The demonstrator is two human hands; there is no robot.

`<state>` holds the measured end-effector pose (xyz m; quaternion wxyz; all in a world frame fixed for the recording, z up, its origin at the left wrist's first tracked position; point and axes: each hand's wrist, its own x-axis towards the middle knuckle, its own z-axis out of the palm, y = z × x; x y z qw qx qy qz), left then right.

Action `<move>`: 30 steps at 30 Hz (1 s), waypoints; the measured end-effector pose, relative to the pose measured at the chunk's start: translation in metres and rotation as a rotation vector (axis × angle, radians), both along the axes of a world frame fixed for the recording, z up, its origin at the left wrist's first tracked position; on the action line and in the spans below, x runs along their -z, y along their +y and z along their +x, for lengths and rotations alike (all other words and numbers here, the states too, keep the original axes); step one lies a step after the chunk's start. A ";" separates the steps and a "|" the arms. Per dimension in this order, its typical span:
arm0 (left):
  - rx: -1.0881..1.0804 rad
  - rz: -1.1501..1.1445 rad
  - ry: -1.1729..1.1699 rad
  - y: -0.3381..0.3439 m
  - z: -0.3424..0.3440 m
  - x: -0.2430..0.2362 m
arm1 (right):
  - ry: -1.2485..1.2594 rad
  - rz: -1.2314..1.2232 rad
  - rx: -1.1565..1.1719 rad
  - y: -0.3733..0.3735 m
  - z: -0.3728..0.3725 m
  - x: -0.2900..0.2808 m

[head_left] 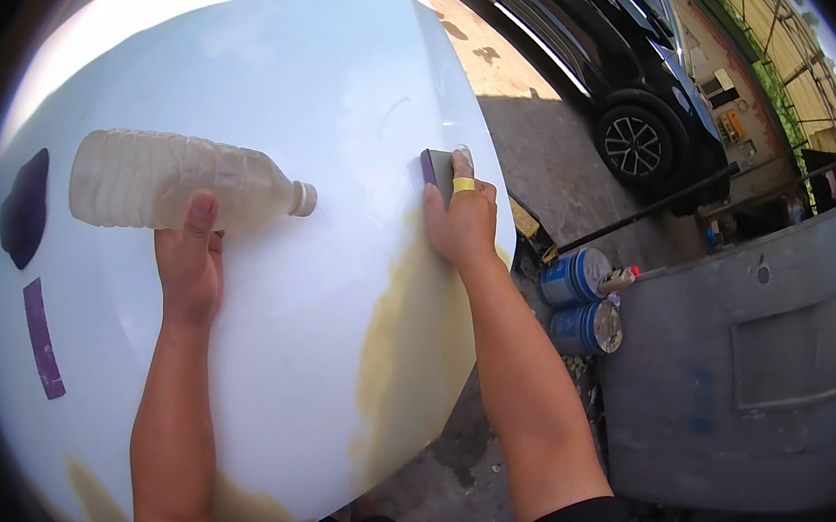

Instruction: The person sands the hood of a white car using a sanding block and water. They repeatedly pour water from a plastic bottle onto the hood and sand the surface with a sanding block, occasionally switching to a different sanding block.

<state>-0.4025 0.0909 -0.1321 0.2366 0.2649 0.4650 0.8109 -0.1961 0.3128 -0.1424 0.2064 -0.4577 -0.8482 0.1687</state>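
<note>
- Here we press a small grey-and-purple sanding block [436,171] flat against the white car panel [285,80] with our right hand [461,227], fingers closed over its back; one finger wears a yellow band.
- Our left hand [189,261] grips a clear plastic bottle [181,184] from below, thumb wrapped up over its side; the bottle lies level, cap toward the block, and holds cloudy liquid.
- Both forearms reach up from the lower edge, the right one angled across the panel's right rim, the left one nearly straight.
- Judging by the panel, the work seems partly done: a yellowish, duller patch [401,339] runs down the panel below the block, while the wide area above the bottle looks glossy and untouched.
- A purple strip [41,337] and a dark purple pad [25,207] lie on the panel's left side.
- Off the panel's right rim stand two blue cans [579,300], a grey bin [757,360] and a black car [614,69].
</note>
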 end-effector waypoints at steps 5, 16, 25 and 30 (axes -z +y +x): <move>-0.036 0.000 -0.036 -0.006 -0.005 0.005 | 0.075 0.121 -0.230 -0.106 0.061 0.037; -0.016 0.027 -0.007 0.001 0.000 0.005 | 0.032 0.036 -0.036 -0.013 0.006 0.006; -0.054 0.013 -0.020 0.001 -0.002 0.007 | 0.089 0.100 -0.269 -0.078 0.036 0.016; -0.060 0.019 -0.035 0.001 -0.002 0.004 | 0.044 -0.014 -0.168 -0.024 -0.016 -0.006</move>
